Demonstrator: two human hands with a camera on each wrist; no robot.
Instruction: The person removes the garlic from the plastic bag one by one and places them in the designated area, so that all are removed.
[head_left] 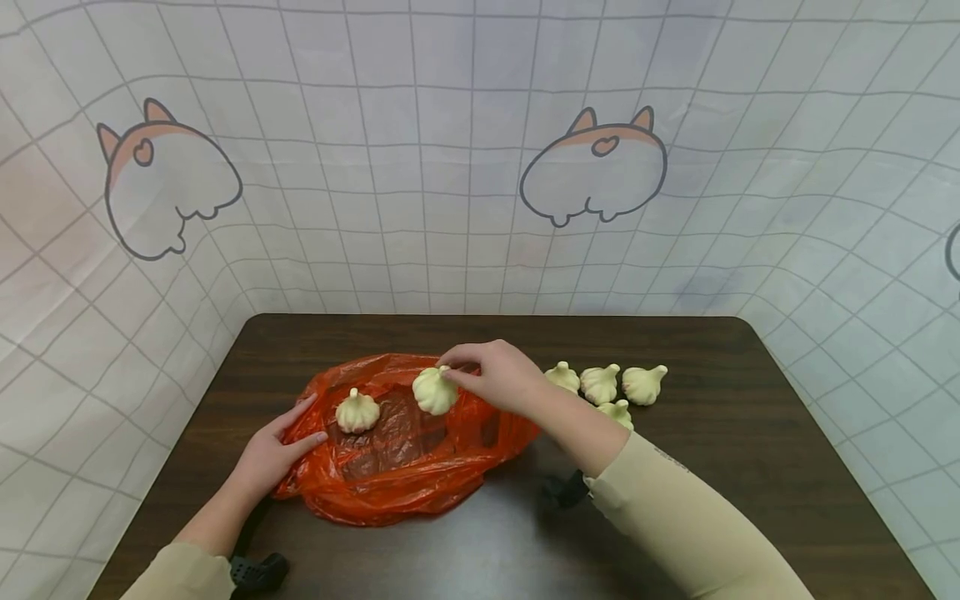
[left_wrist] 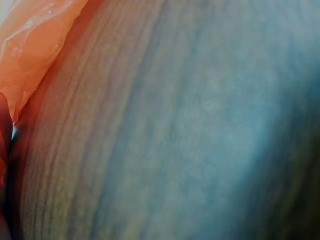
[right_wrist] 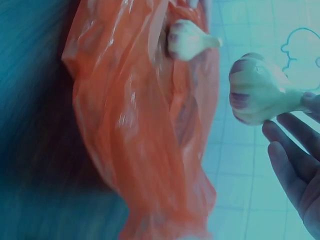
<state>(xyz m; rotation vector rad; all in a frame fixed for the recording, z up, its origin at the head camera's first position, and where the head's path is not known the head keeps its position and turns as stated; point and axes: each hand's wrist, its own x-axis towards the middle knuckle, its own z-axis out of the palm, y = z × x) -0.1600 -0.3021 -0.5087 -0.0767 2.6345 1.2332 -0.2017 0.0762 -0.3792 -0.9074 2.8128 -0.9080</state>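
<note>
My right hand (head_left: 498, 375) pinches a garlic bulb (head_left: 435, 392) by its stem above the opening of a red plastic bag (head_left: 397, 492). In the right wrist view this bulb (right_wrist: 255, 90) hangs beside the bag, clear of it. Another garlic bulb (head_left: 357, 412) lies inside the bag, towards its left side. The left hand (head_left: 270, 454) holds the bag's left edge, thumb on the inner side, and the mouth is spread wide. Only a strip of the bag (left_wrist: 35, 50) shows in the left wrist view.
Several more garlic bulbs (head_left: 643, 384) lie grouped on the dark wooden table (head_left: 750, 483) right of the bag, partly behind the right forearm. A white gridded curtain (head_left: 435, 167) with cartoon animals surrounds the table at the back and sides.
</note>
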